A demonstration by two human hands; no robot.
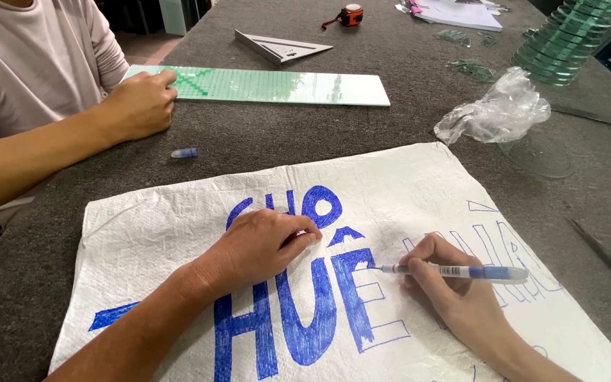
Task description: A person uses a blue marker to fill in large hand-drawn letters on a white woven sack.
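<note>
A white woven sheet (404, 177) with large blue hand-drawn letters lies flat on the grey table. My left hand (263, 244) rests on it, fingers curled, pressing the sheet down over the letters. My right hand (454, 290) grips a blue marker pen (454, 271), its tip touching the edge of a half-filled letter. Outlined, unfilled letters run to the right under my right hand.
Another person sits at far left, one hand (136, 106) by a long green glass strip (277, 86). A pen cap (184, 153), metal square (281, 47), tape measure (350, 15), crumpled plastic bag (496, 113) and stacked glass discs (567, 39) lie beyond.
</note>
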